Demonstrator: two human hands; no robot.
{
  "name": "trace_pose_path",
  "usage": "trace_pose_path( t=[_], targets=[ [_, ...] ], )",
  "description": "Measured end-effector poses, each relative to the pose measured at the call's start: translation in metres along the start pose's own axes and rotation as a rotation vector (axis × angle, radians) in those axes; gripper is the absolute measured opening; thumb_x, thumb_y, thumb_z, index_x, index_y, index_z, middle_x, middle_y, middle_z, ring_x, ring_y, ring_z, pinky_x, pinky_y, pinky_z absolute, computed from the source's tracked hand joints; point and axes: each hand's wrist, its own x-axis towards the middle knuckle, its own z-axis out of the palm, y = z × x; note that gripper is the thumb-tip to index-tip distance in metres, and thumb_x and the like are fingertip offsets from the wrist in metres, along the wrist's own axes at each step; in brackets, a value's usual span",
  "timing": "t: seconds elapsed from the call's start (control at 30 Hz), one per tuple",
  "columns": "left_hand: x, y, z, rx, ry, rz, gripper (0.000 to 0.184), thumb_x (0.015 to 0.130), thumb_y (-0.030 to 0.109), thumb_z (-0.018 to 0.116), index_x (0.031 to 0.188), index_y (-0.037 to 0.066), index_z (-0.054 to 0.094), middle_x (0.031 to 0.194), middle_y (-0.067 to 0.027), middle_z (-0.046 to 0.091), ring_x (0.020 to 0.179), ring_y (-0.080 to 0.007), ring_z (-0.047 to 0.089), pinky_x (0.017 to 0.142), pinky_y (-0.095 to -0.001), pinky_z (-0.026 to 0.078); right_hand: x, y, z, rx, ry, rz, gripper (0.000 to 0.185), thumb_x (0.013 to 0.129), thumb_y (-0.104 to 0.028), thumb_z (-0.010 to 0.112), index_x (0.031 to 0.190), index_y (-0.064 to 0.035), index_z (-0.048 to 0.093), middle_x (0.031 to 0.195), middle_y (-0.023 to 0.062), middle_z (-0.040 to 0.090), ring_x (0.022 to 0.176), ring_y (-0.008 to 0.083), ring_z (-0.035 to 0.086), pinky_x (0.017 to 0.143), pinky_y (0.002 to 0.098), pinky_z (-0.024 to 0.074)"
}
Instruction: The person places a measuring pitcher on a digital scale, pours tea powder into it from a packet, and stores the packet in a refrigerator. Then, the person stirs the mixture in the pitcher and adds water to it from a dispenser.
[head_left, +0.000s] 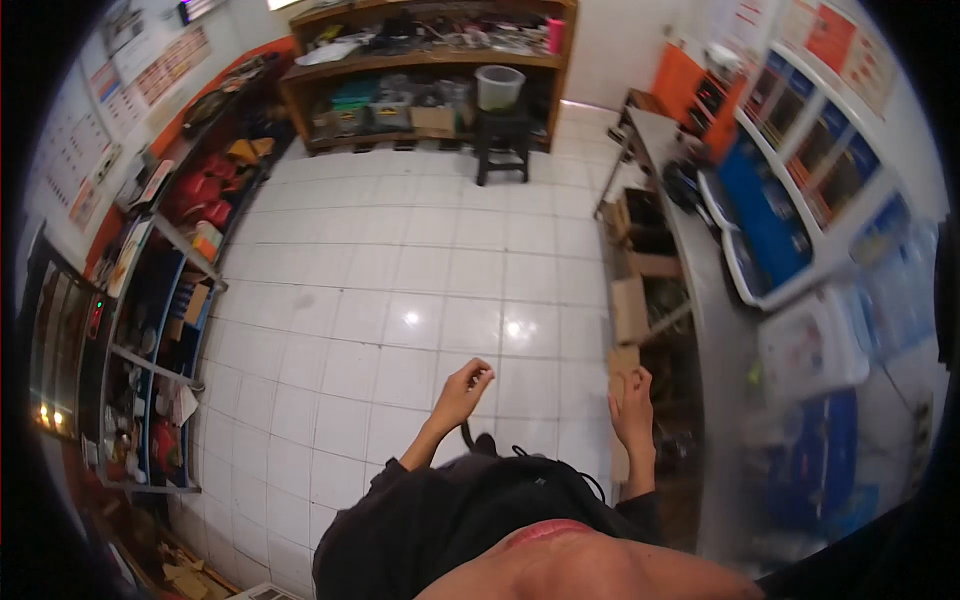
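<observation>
My left hand (464, 392) hangs in front of my body, over the white tiled floor (420, 270). Its fingers curl in toward the thumb, and no object shows in them. To the right, my right hand (631, 408) is raised beside the metal table, its fingers loosely bent and apart, with nothing held. Behind that hand, lower down, are pieces of brown cardboard (628, 310) at the table's side; I see no contact with them.
A metal table (725, 370) runs along the right, with blue-and-white panels (765, 215) beside it. Shelving (150, 365) full of parts lines the left wall. At the back stand a wooden shelf (430, 58) and a black stool (502, 140) carrying a translucent bucket (499, 90).
</observation>
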Motion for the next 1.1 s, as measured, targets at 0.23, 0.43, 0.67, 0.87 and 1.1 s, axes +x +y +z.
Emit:
trace_pose_path(
  t=[0.23,0.43,0.67,0.87,1.1],
  targets=[
    [0.175,-0.016,-0.163,0.105,0.082,-0.019,0.020,0.089,0.021,0.054,0.087,0.002,0.054,0.065,-0.0026,0.050,0.061,-0.0086,0.044,0.057,-0.0249,0.038,0.118,0.013,0.125,-0.164,-0.360,0.198,0.036,0.077,-0.012,0.065,0.110,-0.0097,0.052,0.112,0.0183,0.048,0.103,0.0354,0.050,0.084,0.0419,0.0434],
    [0.361,-0.042,-0.277,0.030,0.042,0.045,0.018,0.090,0.021,0.053,0.087,0.004,0.054,0.066,-0.0007,0.049,0.061,-0.0070,0.045,0.054,-0.0234,0.038,0.276,0.006,0.193,-0.367,-0.063,0.329,0.025,0.073,-0.024,0.071,0.086,-0.0040,0.065,0.099,0.0174,0.054,0.097,0.0340,0.050,0.082,0.0396,0.0419],
    [0.430,-0.097,-0.437,-0.140,0.404,-0.101,0.014,0.091,0.017,0.051,0.089,0.004,0.054,0.070,0.0010,0.051,0.061,-0.0056,0.046,0.055,-0.0202,0.040,0.585,-0.197,0.370,-0.165,-0.052,-0.378,0.035,0.063,-0.033,0.074,0.052,-0.0032,0.059,0.068,0.0130,0.055,0.073,0.0297,0.053,0.066,0.0412,0.0410],
    [0.457,-0.183,-0.569,-0.184,0.957,-0.249,0.014,0.092,0.017,0.048,0.087,0.005,0.053,0.066,0.0021,0.047,0.056,-0.0037,0.042,0.048,-0.0181,0.035,0.786,-0.454,0.488,0.276,-0.103,-0.794,0.016,0.070,-0.013,0.068,0.065,-0.0033,0.057,0.086,0.0099,0.058,0.081,0.0288,0.054,0.072,0.0383,0.0433],
    [0.659,-0.234,-0.702,-0.224,1.166,-0.225,0.014,0.093,0.018,0.048,0.084,0.007,0.051,0.066,0.0027,0.045,0.055,-0.0032,0.039,0.047,-0.0173,0.032,0.923,-0.493,0.593,0.168,-0.287,-0.610,0.009,0.070,-0.010,0.066,0.069,-0.0019,0.062,0.086,0.0109,0.057,0.080,0.0285,0.056,0.068,0.0380,0.0465]
  ],
)
